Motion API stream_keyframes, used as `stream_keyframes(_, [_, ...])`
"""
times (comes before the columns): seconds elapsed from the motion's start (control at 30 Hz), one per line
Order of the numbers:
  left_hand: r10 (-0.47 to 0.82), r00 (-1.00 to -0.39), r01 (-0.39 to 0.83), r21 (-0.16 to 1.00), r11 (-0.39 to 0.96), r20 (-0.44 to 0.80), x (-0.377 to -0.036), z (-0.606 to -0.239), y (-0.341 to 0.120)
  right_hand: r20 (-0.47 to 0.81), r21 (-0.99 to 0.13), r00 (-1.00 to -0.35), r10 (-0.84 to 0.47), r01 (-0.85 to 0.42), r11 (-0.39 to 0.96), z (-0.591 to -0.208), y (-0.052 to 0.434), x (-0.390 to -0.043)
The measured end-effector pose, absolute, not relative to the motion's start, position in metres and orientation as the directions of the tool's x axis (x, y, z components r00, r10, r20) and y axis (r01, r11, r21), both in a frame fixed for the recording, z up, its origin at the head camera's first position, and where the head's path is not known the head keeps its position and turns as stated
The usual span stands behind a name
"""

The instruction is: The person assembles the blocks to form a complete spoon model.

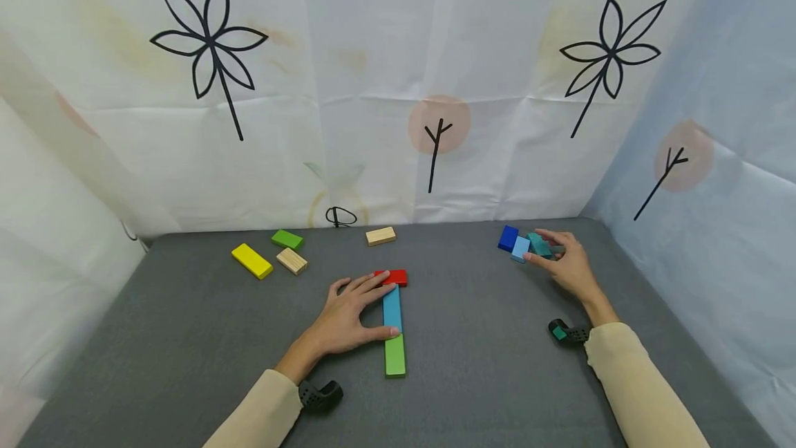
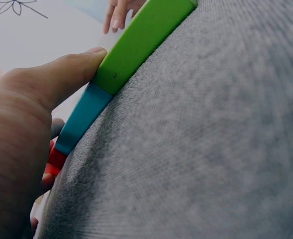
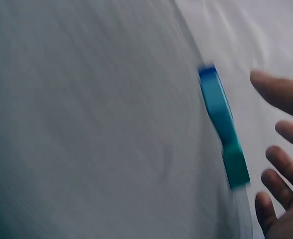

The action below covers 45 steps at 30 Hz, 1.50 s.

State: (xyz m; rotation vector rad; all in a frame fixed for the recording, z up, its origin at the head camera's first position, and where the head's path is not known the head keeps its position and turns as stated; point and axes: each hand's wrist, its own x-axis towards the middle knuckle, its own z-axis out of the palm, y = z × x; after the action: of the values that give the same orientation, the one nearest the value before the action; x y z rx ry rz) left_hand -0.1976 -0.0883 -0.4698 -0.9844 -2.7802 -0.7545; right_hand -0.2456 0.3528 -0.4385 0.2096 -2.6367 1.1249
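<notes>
A red block (image 1: 398, 278), a blue block (image 1: 392, 310) and a light green block (image 1: 394, 357) lie end to end in a line, the red one crosswise at the far end. My left hand (image 1: 342, 320) rests over them with its fingers spread, fingertips at the red block and thumb by the blue-green joint. At the right, my right hand (image 1: 569, 268) reaches over a teal block (image 1: 538, 245), thumb and fingers apart. Beside that block lie a light blue block (image 1: 521, 248) and a dark blue block (image 1: 508, 237). The right wrist view shows a gap between these fingers and the blurred blocks.
On the left of the grey table (image 1: 186, 351) are a yellow block (image 1: 251, 261), a green block (image 1: 287, 240) and a plain wooden block (image 1: 292, 261). Another wooden block (image 1: 381, 236) lies near the back edge. White printed cloth (image 1: 373, 54) hangs behind and at both sides.
</notes>
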Motion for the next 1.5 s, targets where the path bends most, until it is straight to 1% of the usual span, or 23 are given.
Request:
stream_keyframes(0.17, [0.561,-0.79,0.609,0.419,0.673,0.247,-0.198,-0.469,-0.088,0.144,-0.697,-0.979,-0.146,-0.205,0.687,-0.428,0.383,-0.255])
stream_keyframes(0.33, [0.558,-0.794,0.604,0.425,0.674,0.242,-0.197,-0.469,-0.088,0.023,-0.726,-0.975,-0.22,-0.167,0.666,-0.426,0.4,-0.263])
stream_keyframes(0.47, [0.558,-0.794,0.603,0.426,0.675,0.241,-0.197,-0.469,-0.088,-0.027,-0.711,-0.967,-0.253,-0.159,0.685,-0.426,0.402,-0.269])
stream_keyframes(0.63, [0.56,-0.791,0.607,0.432,0.667,0.246,-0.197,-0.469,-0.088,-0.057,-0.653,-0.955,-0.29,-0.184,0.735,-0.425,0.401,-0.276])
stream_keyframes(0.73, [0.56,-0.791,0.607,0.43,0.668,0.247,-0.198,-0.47,-0.088,-0.052,-0.627,-0.955,-0.291,-0.196,0.754,-0.426,0.4,-0.278])
stream_keyframes(0.87, [0.559,-0.792,0.606,0.428,0.67,0.245,-0.198,-0.47,-0.089,-0.03,-0.618,-0.964,-0.263,-0.188,0.763,-0.428,0.4,-0.276])
stream_keyframes(1.0, [0.56,-0.792,0.606,0.43,0.669,0.243,-0.198,-0.47,-0.089,0.011,-0.631,-0.98,-0.2,-0.162,0.759,-0.432,0.397,-0.271])
stream_keyframes(1.2, [0.56,-0.794,0.601,0.431,0.672,0.234,-0.198,-0.47,-0.089,0.103,-0.651,-0.99,-0.099,-0.142,0.745,-0.432,0.384,-0.251])
stream_keyframes(1.3, [0.562,-0.794,0.602,0.434,0.67,0.233,-0.197,-0.47,-0.089,0.141,-0.664,-0.984,-0.105,-0.173,0.728,-0.429,0.369,-0.241])
stream_keyframes(1.5, [0.564,-0.791,0.605,0.437,0.666,0.237,-0.196,-0.469,-0.088,0.197,-0.671,-0.96,-0.2,-0.281,0.686,-0.424,0.33,-0.226])
